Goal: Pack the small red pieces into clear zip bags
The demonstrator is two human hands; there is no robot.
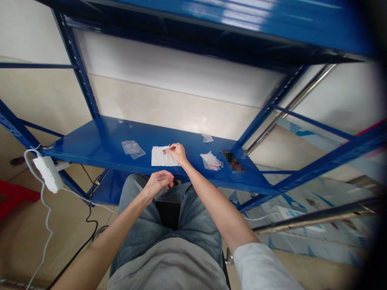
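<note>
A white sheet, paper or cloth [159, 158], lies near the front edge of the blue shelf. Over its right side, my right hand [177, 153] is closed in a pinch at some small reddish-brown pieces [165, 152]; their kind is too small to make out. In front of the shelf edge, above my lap, my left hand [160, 181] is closed around a clear plastic bag [163, 190]. To the left of the sheet lie flat clear plastic bags [133, 149]. At its right is a clear bag with small pinkish things inside [211, 161].
The blue shelf [99, 141] has uprights at both sides and another blue shelf [211, 24] overhead. A small clear bag [207, 138] lies by the back edge. At the right is a blurred dark object [232, 160]. A white power strip [48, 174] with cables hangs at the left.
</note>
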